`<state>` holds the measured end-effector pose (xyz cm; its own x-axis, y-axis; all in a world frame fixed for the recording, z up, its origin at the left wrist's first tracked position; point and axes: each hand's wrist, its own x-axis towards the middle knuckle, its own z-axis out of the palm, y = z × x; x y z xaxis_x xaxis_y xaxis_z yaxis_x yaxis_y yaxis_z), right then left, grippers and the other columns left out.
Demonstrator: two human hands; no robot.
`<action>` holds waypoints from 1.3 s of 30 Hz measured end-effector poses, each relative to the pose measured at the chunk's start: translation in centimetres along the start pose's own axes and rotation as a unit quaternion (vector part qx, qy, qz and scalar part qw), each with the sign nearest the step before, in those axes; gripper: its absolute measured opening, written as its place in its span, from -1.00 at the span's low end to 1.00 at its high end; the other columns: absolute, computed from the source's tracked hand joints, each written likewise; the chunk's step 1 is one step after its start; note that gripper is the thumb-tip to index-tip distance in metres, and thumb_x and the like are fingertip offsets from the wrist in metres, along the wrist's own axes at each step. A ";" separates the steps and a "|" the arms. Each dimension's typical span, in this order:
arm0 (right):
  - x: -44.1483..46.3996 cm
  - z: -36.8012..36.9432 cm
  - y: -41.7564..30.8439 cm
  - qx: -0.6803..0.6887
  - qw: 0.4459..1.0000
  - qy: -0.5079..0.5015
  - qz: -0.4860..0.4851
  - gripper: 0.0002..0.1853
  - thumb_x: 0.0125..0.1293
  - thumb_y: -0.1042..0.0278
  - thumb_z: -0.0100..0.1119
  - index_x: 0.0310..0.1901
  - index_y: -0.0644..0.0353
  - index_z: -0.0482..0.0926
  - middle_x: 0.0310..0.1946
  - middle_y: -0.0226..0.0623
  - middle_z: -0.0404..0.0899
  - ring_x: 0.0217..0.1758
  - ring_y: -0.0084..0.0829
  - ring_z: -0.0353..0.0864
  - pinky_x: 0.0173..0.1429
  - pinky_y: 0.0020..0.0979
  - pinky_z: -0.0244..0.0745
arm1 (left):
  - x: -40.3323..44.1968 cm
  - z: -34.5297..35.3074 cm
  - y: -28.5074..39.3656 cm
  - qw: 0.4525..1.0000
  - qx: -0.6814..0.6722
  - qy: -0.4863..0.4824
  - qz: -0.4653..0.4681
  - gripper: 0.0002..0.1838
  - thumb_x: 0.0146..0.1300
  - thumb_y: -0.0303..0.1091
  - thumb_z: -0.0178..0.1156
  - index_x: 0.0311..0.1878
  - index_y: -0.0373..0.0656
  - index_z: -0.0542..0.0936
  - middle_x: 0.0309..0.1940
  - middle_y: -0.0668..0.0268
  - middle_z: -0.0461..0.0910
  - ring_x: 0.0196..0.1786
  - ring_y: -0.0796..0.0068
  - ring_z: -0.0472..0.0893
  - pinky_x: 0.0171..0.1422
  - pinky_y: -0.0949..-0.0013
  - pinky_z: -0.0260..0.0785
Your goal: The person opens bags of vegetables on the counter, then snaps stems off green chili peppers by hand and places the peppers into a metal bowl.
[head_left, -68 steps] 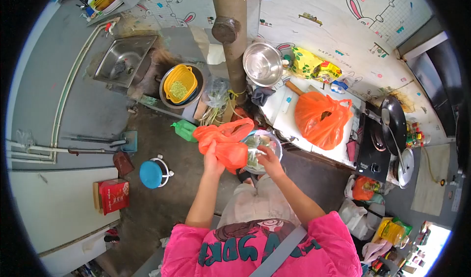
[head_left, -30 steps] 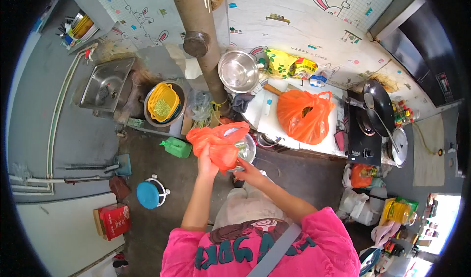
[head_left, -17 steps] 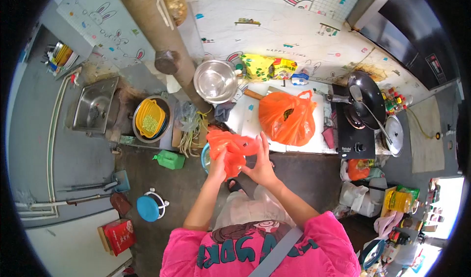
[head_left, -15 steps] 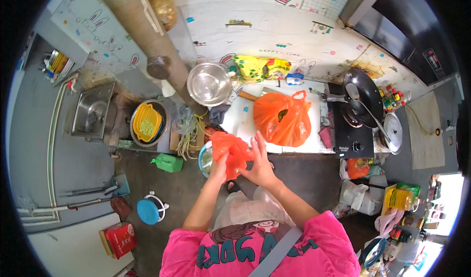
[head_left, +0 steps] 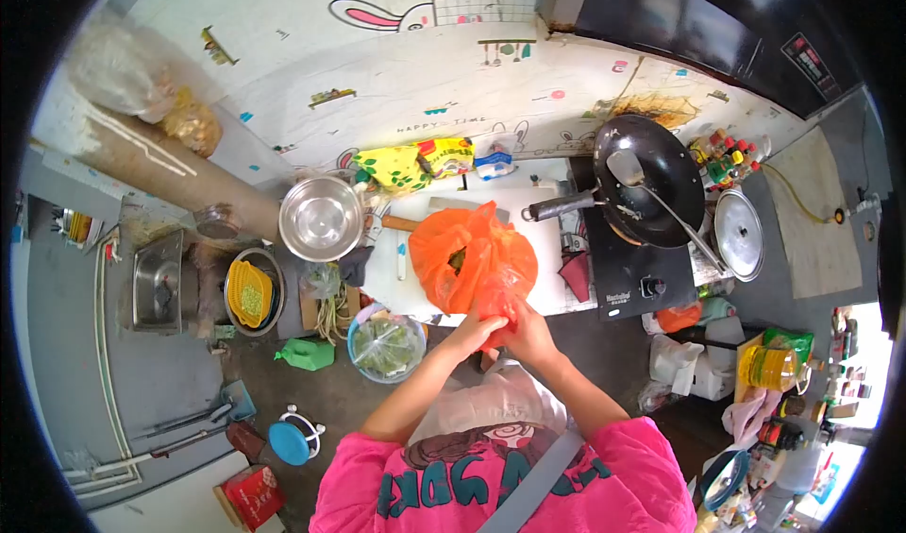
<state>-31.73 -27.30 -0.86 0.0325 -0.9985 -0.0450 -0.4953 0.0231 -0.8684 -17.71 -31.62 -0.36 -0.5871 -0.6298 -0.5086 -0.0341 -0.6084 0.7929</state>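
Observation:
A small red plastic bag (head_left: pixel 502 304) is bunched up between my two hands, low in front of the counter edge. My left hand (head_left: pixel 478 333) grips it from the left with fingers closed. From the other side my right hand (head_left: pixel 531 335) is closed on the same bag, close to the left one. Just beyond stands a large orange plastic bag (head_left: pixel 439 264), with something dark green showing through its opening; the red bag overlaps its front in this view. What the red bag holds, if anything, is hidden. Behind the orange bag, a wooden-handled knife (head_left: pixel 401 222) is partly covered.
A steel pot (head_left: pixel 321 218) stands left on the counter. At right, a wok (head_left: pixel 651 174) with a spatula (head_left: pixel 661 203) sits on the stove (head_left: pixel 628 273), beside a lid (head_left: pixel 738 236). A blue-rimmed bucket (head_left: pixel 355 349) holding leafy greens is on the floor, near a blue stool (head_left: pixel 289 443).
Both hands have moved right with the red bag, in front of the orange bag. My right hand, spread before, is now closed on it. The head view has shifted, revealing the bucket of greens.

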 end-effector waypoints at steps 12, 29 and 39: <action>5.4 -8.2 6.4 -0.117 0.985 0.117 0.053 -0.53 -0.11 0.62 -0.05 -0.04 0.21 0.46 -0.22 0.00 0.52 -0.15 0.00 0.50 -0.08 -0.22 0.42 | 5.6 1.6 4.4 0.926 0.198 0.167 0.274 -0.56 0.18 -0.46 0.12 0.12 -0.26 0.27 -0.02 0.22 0.37 -0.08 0.53 0.48 -0.08 0.52 0.36; 6.4 -7.8 11.6 0.117 0.945 0.276 0.134 -0.56 0.12 0.54 0.03 0.09 0.26 0.35 -0.17 0.02 0.54 -0.02 -0.17 0.53 0.01 -0.37 0.39 | 17.8 -1.1 13.3 0.959 0.162 0.086 0.216 -0.76 0.22 -0.46 0.07 -0.07 -0.33 0.40 -0.61 0.31 0.48 -0.60 0.63 0.47 -0.53 0.58 0.32; 11.1 -9.2 7.6 -0.228 0.953 0.117 0.162 -0.54 -0.01 0.56 -0.04 0.03 0.16 0.42 -0.26 0.00 0.53 -0.17 -0.05 0.52 -0.10 -0.20 0.43 | 15.3 -6.6 12.1 0.946 0.208 0.092 0.230 -0.60 0.28 -0.31 0.02 0.14 -0.24 0.26 -0.11 0.18 0.49 -0.13 0.47 0.54 -0.12 0.45 0.40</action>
<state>-43.08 -38.69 -3.42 -0.3554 -0.9274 -0.1165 -0.7738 0.3619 -0.5198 -21.80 -51.82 -0.77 -0.4675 -0.8787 -0.0971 -0.1477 -0.0307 0.9886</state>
